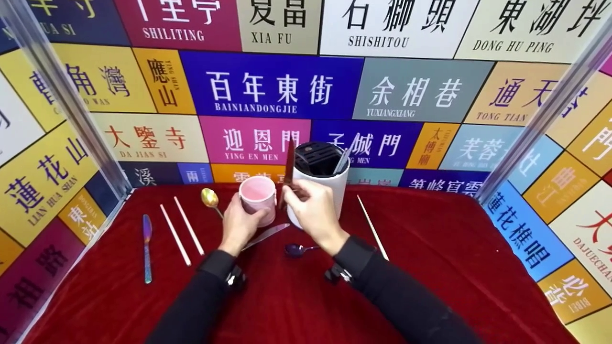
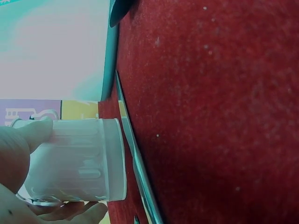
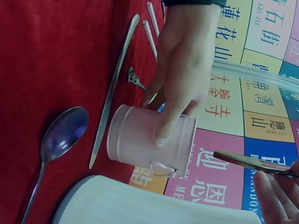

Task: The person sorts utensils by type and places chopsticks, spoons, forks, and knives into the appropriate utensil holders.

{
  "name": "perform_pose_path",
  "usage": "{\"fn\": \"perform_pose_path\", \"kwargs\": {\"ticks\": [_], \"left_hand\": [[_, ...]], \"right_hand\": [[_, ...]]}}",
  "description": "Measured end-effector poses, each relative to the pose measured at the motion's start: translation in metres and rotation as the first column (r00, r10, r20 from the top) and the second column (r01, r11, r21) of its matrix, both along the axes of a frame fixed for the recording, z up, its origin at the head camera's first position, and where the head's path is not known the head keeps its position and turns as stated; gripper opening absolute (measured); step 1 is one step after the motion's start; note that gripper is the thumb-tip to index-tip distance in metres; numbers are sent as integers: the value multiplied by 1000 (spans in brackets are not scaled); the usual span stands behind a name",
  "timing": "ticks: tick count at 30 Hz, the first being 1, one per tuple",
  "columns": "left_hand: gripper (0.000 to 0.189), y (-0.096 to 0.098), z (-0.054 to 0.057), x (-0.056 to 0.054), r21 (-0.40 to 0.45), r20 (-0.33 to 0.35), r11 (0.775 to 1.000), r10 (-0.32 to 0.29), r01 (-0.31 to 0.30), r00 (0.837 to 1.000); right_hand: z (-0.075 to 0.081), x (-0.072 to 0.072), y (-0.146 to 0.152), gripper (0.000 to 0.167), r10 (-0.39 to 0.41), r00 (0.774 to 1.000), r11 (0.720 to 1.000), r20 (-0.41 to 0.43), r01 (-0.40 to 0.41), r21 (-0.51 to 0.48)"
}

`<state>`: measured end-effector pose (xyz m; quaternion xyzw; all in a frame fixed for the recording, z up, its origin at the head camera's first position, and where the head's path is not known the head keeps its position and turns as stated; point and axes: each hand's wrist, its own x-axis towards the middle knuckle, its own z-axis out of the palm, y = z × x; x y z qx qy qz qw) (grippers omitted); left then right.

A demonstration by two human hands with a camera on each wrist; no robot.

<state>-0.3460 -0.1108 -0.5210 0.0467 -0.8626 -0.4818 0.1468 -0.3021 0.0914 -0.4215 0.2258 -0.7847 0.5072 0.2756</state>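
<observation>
My left hand (image 1: 239, 223) grips a small pink pail (image 1: 258, 191), thumb and fingers round its side. In the left wrist view the pail's base is just over a table knife (image 2: 135, 154) lying on the cloth. My right hand (image 1: 313, 205) pinches a shiny reddish-brown table knife (image 1: 289, 165) between thumb and fingers, its long end pointing up. That knife stands beside the pail, in front of a white cylindrical holder (image 1: 338, 191) with a black slotted insert. A grey-handled utensil (image 1: 342, 160) pokes out of the insert's right side.
On the red cloth (image 1: 287, 306) lie a rainbow-tinted knife (image 1: 147, 248), two pale chopsticks (image 1: 175, 235) at left, a gold spoon (image 1: 209, 197) behind my left hand, a purple spoon (image 1: 294, 250) in front, and another chopstick (image 1: 373, 227) at right. Sign-covered panels (image 1: 267, 86) enclose the table.
</observation>
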Motion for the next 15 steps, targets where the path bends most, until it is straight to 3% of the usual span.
{"fn": "perform_pose_path", "kwargs": {"ticks": [15], "left_hand": [[85,-1,-2,-3,-35,-3,999,3,-3,1000]], "right_hand": [[11,-35,-41,17,2,999,1000,-37,-1,17]]}}
